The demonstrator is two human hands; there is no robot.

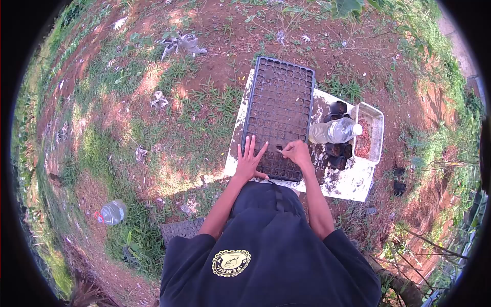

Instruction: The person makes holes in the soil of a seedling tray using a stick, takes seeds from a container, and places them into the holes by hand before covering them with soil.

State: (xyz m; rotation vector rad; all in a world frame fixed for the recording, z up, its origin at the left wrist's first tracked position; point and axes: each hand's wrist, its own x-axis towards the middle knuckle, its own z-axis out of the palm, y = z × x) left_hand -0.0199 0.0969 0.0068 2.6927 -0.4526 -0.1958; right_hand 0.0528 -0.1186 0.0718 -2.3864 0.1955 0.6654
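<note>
A black seedling tray (279, 97) with many small cells filled with dark soil lies in front of my body. My left hand (249, 161) rests on its near left part, fingers spread and thumb near the front edge. Over the near cells, my right hand (297, 153) is closed, with thumb and index finger pinched and pointing down at the soil. Whatever sits between those fingertips is too small to make out. Right of the tray, a clear plastic bottle (332, 131) lies on its side across several small black pots (337, 162).
A white soil-smeared board (358, 179) supports the tray. On its right side stands a white plastic basket (377, 138) holding reddish seeds (364, 140). Another bottle (112, 212) lies on the grass at left. A grey tray (181, 230) is partly hidden beside my body.
</note>
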